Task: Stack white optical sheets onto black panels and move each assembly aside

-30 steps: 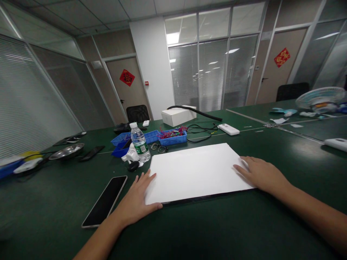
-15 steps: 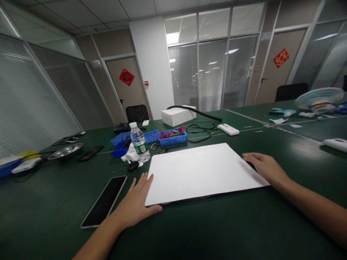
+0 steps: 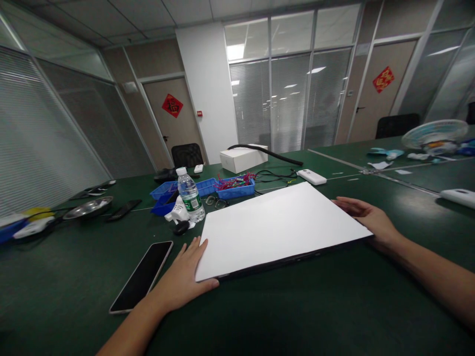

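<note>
A flat white rectangular panel (image 3: pixel 278 232) with a dark underside or dark layer beneath it lies in front of me, its right side raised off the table. I cannot make out exactly what kind of thing it is. My left hand (image 3: pixel 187 272) rests against its near left corner, fingers spread and thumb along the front edge. On the far side, my right hand (image 3: pixel 369 222) grips the right edge, with part of the fingers hidden under the panel. A phone or small tablet (image 3: pixel 143 277) with a black screen lies just left of my left hand.
Beyond the panel stand a water bottle (image 3: pixel 190 195), glasses (image 3: pixel 217 201), a blue tray (image 3: pixel 235 190) of red wires and a white box (image 3: pixel 243 159) with a black tube (image 3: pixel 267 152). A white device (image 3: pixel 311 176) lies farther right. A metal dish (image 3: pixel 89 207) sits left on the green table (image 3: pixel 297 316).
The panel's right side has risen and now tilts up from the table. My right hand has turned and reached under that edge. My left hand has stayed nearly still.
</note>
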### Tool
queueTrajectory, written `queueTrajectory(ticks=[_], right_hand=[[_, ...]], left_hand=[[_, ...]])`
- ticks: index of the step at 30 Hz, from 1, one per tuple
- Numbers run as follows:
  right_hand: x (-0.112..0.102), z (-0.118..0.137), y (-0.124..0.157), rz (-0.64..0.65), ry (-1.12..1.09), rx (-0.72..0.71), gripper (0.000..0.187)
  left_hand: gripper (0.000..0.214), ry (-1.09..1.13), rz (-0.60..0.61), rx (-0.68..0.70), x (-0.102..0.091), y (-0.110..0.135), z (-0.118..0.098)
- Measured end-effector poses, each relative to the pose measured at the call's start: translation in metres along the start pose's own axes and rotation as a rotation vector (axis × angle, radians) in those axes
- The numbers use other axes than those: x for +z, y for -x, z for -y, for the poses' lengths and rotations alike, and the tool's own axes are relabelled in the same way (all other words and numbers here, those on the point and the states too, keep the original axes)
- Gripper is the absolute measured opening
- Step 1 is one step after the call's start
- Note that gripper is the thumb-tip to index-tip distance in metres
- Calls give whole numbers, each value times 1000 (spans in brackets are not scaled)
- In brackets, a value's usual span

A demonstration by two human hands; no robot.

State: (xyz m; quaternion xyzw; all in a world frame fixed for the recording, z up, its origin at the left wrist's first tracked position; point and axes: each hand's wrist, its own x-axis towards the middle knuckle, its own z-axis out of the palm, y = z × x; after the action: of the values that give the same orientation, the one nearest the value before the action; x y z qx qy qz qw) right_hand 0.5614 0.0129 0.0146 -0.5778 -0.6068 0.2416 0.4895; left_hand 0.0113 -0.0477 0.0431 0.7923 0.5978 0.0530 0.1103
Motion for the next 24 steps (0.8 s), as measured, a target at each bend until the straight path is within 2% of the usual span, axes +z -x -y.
queueTrajectory(ticks=[6,10,13,19,24], right_hand=[[2,0,5,1,-115,30,65],[0,6,8,48,-50,-46,54],[0,12,12,24,36,-126,43],[4,24,18,-23,68,-196,35],[5,23,15,-74,13,-186,30]], left_hand=[[117,22,-8,-16,3,0,5],[113,40,-40,33,7,-1,14],[112,29,-19,43,7,-1,17],[111,25,37,24,-5,3,15],[116,96,58,92,-19,12,22]])
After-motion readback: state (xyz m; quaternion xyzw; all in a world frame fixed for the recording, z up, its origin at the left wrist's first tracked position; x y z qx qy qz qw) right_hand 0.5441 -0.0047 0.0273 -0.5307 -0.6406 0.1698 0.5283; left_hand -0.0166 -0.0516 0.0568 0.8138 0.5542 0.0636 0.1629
